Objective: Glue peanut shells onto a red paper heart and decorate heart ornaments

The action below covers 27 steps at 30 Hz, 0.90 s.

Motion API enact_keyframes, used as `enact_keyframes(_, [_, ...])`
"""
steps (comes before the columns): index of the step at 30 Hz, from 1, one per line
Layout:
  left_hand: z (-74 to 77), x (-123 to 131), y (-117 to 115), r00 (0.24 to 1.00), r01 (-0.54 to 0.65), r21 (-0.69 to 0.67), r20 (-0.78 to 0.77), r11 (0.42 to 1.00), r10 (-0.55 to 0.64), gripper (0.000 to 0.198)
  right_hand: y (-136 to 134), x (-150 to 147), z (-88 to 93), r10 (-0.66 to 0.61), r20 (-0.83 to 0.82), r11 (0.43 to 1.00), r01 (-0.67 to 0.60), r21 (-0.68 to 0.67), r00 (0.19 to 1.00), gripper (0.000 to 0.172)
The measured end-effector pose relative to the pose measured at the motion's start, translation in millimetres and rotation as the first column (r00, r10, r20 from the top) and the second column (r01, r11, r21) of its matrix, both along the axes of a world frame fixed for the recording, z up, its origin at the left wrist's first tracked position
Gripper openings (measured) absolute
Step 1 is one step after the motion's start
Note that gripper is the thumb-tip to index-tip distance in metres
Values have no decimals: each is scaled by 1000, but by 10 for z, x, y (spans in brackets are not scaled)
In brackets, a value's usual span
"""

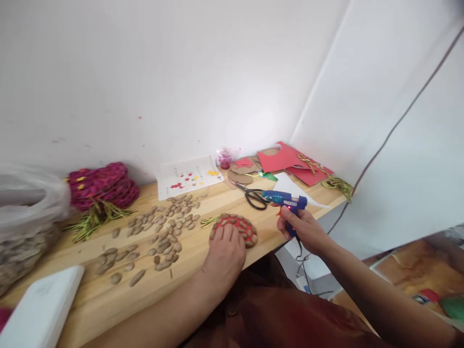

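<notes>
A round red disc covered with peanuts in their shells lies near the table's front edge, gold cord sticking out at its left. My left hand rests on its near side, fingers bent down and close together; what the fingertips grip is hidden. To the right, my right hand is closed around the handle of a blue hot glue gun, held above the table with a red light showing and its nozzle pointing left. Loose peanuts are spread left of the disc.
Black-handled scissors lie behind the disc. Farther back are cardboard circles, red card, a plastic cup and a sheet with stars. At left are stacked purple discs, a peanut bag and a white box.
</notes>
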<state>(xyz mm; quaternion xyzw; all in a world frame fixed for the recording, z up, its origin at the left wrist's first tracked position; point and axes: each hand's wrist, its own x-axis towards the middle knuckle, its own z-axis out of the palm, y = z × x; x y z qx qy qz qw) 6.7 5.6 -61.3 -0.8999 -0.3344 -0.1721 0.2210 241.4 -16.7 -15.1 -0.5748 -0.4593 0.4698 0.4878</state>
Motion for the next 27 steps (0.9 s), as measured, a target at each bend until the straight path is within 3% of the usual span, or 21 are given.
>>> enact_keyframes(3, [3, -1, -17, 1000, -8, 4, 7, 1000, 8, 12, -30, 200, 91, -42, 103, 996, 34, 80, 994, 44])
enact_keyframes(6, [28, -16, -35, 1000, 0, 5, 23, 1000, 0, 12, -1, 423, 92, -125, 327, 988, 88, 128, 937, 42])
enact_keyframes(12, [54, -35, -46, 999, -1, 3, 45, 1000, 1, 14, 173, 867, 12, -288, 725, 958, 179, 226, 626, 42])
enact_keyframes(18, [45, -22, -61, 999, -16, 7, 39, 1000, 16, 13, 265, 1063, -39, -305, 786, 951, 208, 227, 537, 46])
enact_keyframes(23, [59, -25, -62, 1000, -17, -4, 19, 1000, 17, 16, 305, 1093, -103, -302, 842, 953, 112, 283, 446, 46])
enact_keyframes(27, [58, -33, -50, 1000, 0, -30, 22, 1000, 1, 15, 361, 1076, -144, -315, 840, 949, 131, 287, 442, 46])
